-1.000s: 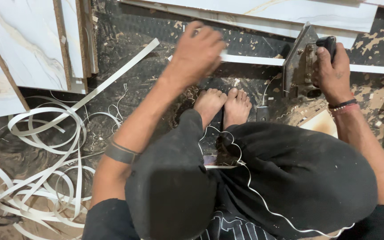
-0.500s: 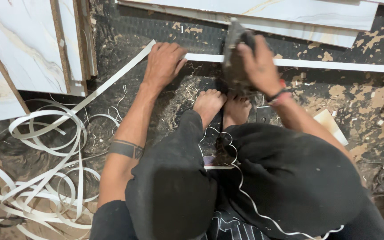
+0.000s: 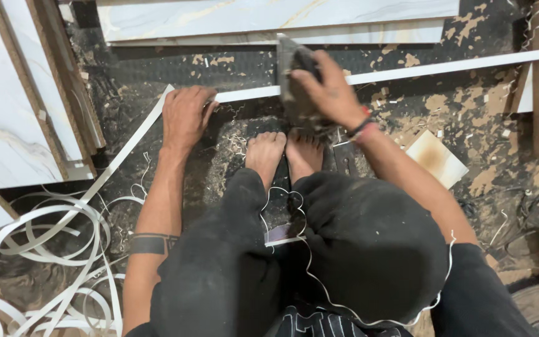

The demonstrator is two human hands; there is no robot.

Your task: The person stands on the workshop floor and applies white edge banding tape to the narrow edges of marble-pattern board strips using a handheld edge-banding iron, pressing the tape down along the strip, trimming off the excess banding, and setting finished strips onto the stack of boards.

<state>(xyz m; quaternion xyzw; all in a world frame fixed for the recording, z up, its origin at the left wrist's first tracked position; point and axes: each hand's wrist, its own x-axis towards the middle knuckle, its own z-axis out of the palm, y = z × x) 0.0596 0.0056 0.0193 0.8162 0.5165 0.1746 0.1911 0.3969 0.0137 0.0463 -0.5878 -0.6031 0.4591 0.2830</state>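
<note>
Right hand gripping dark trimmer, now slid left along white strip | left hand flat, pressing strip's left end | trimming moving along, above bare feet

The right hand, gripped on the dark hand tool, now sits mid-way along the white strip, having travelled leftward from its far right end, while the left hand has dropped flat onto the strip's left end.
</note>
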